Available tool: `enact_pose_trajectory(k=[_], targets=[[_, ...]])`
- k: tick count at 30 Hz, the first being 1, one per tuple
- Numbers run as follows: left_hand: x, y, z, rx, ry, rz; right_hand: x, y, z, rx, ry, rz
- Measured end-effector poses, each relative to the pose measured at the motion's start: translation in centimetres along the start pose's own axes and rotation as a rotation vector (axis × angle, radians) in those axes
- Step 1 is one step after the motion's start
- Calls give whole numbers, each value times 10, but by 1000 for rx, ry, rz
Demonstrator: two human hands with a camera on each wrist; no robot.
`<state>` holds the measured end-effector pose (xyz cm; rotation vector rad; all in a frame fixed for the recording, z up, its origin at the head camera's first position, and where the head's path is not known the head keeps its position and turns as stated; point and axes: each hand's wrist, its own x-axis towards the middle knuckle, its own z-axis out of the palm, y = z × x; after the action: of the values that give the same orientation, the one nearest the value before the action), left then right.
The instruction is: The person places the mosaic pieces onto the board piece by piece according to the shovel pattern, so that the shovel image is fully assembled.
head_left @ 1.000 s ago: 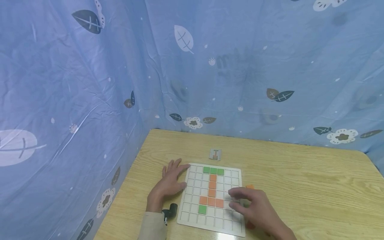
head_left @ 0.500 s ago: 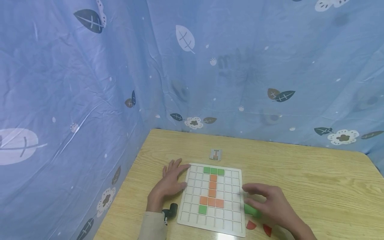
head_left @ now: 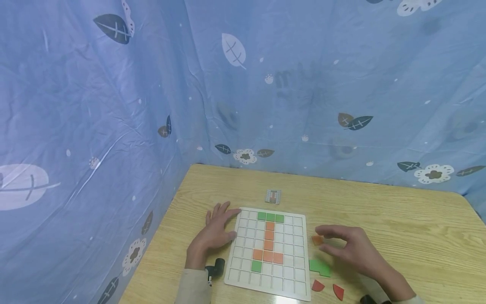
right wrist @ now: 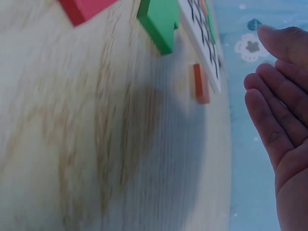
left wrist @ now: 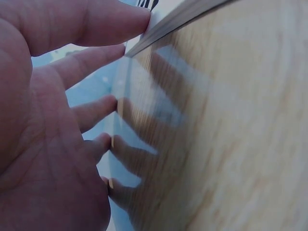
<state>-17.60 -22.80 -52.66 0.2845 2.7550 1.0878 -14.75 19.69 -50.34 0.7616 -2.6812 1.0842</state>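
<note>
Orange tile (head_left: 317, 240) on wood-grained tabletop (head_left: 402, 219)

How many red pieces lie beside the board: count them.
2: one red piece by the near right corner of the board, another red piece farther right; the right hand may hide more.

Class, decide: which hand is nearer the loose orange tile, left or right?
Right. The right hand is close by the orange tile; the left hand is across the board from it, at the left edge.
</note>
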Motion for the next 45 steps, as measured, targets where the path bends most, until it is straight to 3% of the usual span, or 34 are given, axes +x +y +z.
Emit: enact_pose_trajectory(k=[7,15,24,45], targets=[[0,-1,1,-7,15,1,4,8,0,-27,-30,-12],[1,-1,1,14,14,-4,8,18,3,-67,-96,69],[-1,0,0,23,12,8,11,25,8,-108,-124,91],[0,-1,1,10,16,5,14,27,8,-94,-129,85]])
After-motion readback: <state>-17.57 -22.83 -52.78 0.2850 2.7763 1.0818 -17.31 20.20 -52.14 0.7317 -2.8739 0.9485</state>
